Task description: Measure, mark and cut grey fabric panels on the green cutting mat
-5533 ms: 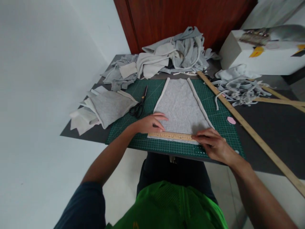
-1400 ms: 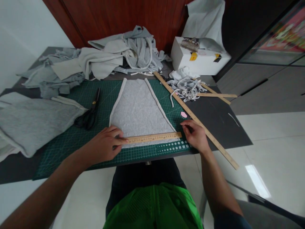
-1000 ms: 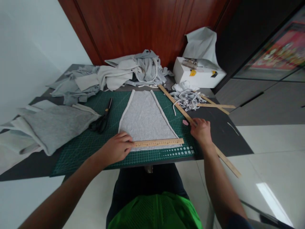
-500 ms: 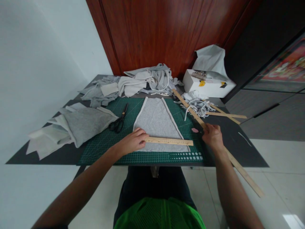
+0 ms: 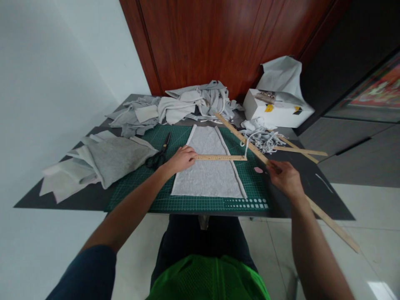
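A grey fabric piece point(image 5: 209, 179), narrow at the far end and wide at the near end, lies on the green cutting mat point(image 5: 187, 204). Across its middle runs a short wooden ruler point(image 5: 221, 158), its left end held by my left hand point(image 5: 183, 158). My right hand point(image 5: 285, 177) is closed round a long wooden ruler point(image 5: 240, 136), which slants from the far fabric heap down past the table's near right edge. A thin white strip point(image 5: 246, 148) rises by the short ruler's right end.
Black scissors point(image 5: 158, 157) lie left of the fabric piece. Folded grey cloth point(image 5: 115, 158) is at the left, a scrap heap point(image 5: 187, 104) at the back. Cut strips point(image 5: 265, 140), another wooden stick point(image 5: 301, 151) and a white box point(image 5: 275, 111) are at the right.
My left hand and the short ruler have moved away from me, from the fabric's near end to its middle. The long ruler has shifted slightly in my right hand, its far end further left.
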Motion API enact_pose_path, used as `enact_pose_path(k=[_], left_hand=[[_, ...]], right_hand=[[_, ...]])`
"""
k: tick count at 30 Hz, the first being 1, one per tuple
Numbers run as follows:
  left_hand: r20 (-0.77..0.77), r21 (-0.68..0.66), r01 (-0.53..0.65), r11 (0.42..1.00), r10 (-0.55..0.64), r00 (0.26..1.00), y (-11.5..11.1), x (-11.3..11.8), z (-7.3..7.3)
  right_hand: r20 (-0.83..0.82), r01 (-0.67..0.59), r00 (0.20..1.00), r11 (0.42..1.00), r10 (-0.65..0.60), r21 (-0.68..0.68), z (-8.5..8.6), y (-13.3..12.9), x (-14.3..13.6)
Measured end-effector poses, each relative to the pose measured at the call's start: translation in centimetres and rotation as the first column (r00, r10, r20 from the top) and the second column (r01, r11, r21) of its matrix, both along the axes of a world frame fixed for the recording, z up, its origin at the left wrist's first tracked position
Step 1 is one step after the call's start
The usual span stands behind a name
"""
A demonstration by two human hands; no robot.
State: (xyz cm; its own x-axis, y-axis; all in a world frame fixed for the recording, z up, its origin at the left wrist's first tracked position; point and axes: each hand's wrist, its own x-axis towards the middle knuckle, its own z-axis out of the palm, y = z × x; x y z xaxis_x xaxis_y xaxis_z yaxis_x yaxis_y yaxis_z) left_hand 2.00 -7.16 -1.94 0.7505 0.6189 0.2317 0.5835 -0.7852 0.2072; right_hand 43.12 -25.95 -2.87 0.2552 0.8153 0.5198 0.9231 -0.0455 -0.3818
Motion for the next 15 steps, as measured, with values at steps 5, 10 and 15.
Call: enact_pose_path(k=[5, 10, 15], left_hand=[[0.113, 0.027, -0.172, 0.985, 0.168, 0.979, -2.4, 5.9, 3.3], [0.103, -0.221, -0.218, 0.951, 0.245, 0.964, -4.3, 13.5, 5.1], [0.045, -0.293, -0.339, 0.894, 0.367, 0.929, -3.0, 15.8, 4.7]], right_hand=[[0.018, -0.02, 1.0, 1.0, 0.02, 0.02, 0.1, 0.6, -1.8], [0.044, -0.081, 0.996, 0.997, 0.081, 0.01, 0.3, 1.0, -4.8], [0.036, -0.099, 0.994, 0.995, 0.1, -0.006, 0.2, 1.0, -6.2]])
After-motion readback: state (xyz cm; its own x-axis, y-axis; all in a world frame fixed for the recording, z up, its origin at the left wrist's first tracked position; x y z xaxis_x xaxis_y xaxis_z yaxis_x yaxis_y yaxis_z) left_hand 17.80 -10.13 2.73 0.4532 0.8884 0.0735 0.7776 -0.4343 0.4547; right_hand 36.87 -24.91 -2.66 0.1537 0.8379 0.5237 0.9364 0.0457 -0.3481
